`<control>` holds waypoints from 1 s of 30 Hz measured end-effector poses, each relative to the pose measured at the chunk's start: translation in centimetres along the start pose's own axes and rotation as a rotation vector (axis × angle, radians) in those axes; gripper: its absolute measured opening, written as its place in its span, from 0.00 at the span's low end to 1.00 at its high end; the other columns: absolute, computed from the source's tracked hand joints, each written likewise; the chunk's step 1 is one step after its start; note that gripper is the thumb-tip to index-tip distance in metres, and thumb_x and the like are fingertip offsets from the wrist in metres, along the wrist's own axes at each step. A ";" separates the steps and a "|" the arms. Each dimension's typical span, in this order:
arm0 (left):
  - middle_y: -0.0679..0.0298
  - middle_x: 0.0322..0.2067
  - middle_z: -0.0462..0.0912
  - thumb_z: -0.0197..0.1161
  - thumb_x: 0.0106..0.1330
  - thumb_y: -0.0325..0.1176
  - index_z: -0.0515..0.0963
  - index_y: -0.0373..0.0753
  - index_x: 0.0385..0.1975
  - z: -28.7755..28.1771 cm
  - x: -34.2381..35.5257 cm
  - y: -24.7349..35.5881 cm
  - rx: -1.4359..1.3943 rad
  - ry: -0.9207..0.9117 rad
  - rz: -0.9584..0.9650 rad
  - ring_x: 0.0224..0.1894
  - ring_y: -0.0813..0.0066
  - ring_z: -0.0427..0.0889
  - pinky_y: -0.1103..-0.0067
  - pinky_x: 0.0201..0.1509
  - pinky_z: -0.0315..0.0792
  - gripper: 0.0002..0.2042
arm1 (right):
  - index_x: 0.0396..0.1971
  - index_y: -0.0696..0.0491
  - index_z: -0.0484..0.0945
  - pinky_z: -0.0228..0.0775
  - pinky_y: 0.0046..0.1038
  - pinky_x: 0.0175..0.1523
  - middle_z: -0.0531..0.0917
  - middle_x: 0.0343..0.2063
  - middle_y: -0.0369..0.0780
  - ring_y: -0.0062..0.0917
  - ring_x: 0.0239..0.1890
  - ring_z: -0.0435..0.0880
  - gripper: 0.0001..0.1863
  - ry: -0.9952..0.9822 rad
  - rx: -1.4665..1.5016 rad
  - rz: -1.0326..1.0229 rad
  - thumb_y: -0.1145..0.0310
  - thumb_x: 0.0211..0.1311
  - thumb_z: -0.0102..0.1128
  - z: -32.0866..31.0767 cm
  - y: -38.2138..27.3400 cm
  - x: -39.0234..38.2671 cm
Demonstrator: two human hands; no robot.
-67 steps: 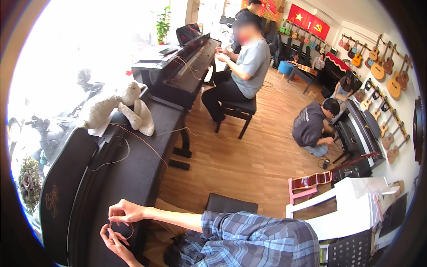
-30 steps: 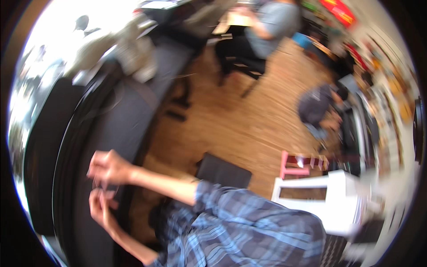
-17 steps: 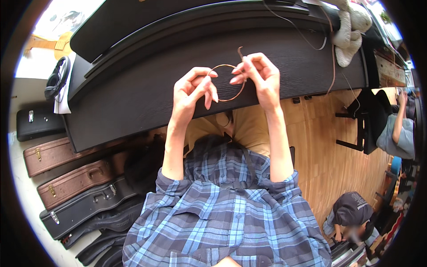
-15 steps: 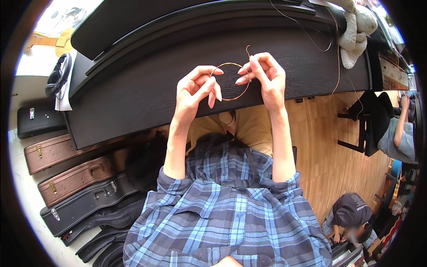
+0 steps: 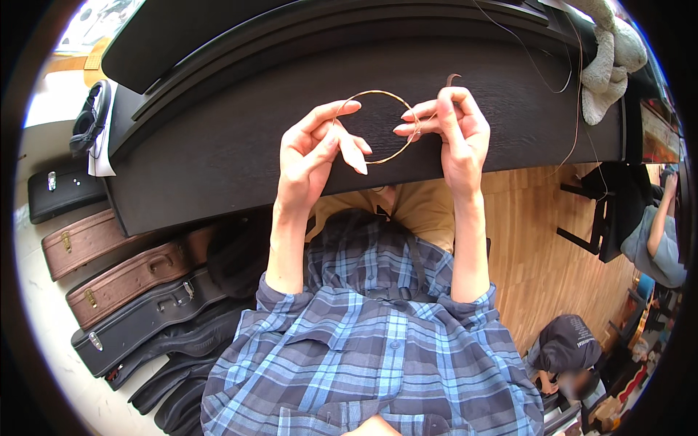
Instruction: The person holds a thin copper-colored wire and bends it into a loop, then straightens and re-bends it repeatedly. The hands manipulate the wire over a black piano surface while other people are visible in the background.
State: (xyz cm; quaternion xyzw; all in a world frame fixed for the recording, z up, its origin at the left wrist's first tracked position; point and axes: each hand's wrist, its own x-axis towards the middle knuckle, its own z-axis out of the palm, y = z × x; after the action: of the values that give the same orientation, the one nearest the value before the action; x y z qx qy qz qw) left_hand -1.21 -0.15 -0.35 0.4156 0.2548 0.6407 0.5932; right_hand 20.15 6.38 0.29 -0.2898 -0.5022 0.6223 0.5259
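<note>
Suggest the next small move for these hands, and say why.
Probably the right hand should wrap the free end around the thin wire loop: that end sticks up loose above the hand, while the left hand holds the loop's opposite side, which should keep it steady.

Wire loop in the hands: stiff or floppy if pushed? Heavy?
The wire loop is probably springy, not limp: it arcs roundly between the left hand and right hand. Likely light, since the strand looks thin. Its curled loose end could snag, as it sticks out above the right hand.
</note>
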 end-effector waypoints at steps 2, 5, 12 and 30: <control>0.59 0.28 0.83 0.58 0.75 0.28 0.71 0.23 0.64 0.2 -0.3 0.0 -0.112 0.045 -0.057 0.29 0.67 0.88 0.69 0.46 0.85 0.21 | 0.43 0.56 0.69 0.82 0.27 0.39 0.88 0.36 0.49 0.35 0.36 0.93 0.13 -0.022 -0.004 -0.001 0.61 0.84 0.46 0.0 0.0 0.0; 0.61 0.26 0.82 0.58 0.76 0.28 0.71 0.23 0.64 0.3 -0.3 0.2 -0.048 0.046 -0.104 0.28 0.68 0.88 0.68 0.45 0.86 0.21 | 0.43 0.56 0.70 0.83 0.27 0.39 0.87 0.40 0.48 0.37 0.39 0.93 0.14 -0.011 0.023 0.009 0.59 0.84 0.46 0.0 -0.1 -0.1; 0.59 0.26 0.82 0.53 0.80 0.30 0.71 0.25 0.65 0.0 -0.1 0.5 -0.121 0.061 -0.148 0.22 0.73 0.83 0.76 0.36 0.82 0.19 | 0.38 0.58 0.73 0.85 0.28 0.42 0.85 0.43 0.49 0.39 0.41 0.92 0.08 -0.139 -0.046 -0.068 0.70 0.78 0.56 0.3 -0.4 -0.2; 0.50 0.48 0.83 0.52 0.82 0.31 0.67 0.30 0.64 -0.2 0.4 0.2 -0.222 0.214 -0.146 0.26 0.74 0.84 0.79 0.29 0.83 0.17 | 0.38 0.57 0.69 0.86 0.38 0.46 0.85 0.36 0.50 0.37 0.39 0.90 0.10 -0.370 0.004 -0.024 0.70 0.75 0.61 -0.7 -0.2 -0.3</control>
State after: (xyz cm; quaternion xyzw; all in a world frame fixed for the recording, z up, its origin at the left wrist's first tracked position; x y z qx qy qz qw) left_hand -1.46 0.20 -0.19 0.2575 0.2738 0.6605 0.6499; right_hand 20.95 6.30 0.18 -0.1633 -0.5924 0.6596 0.4328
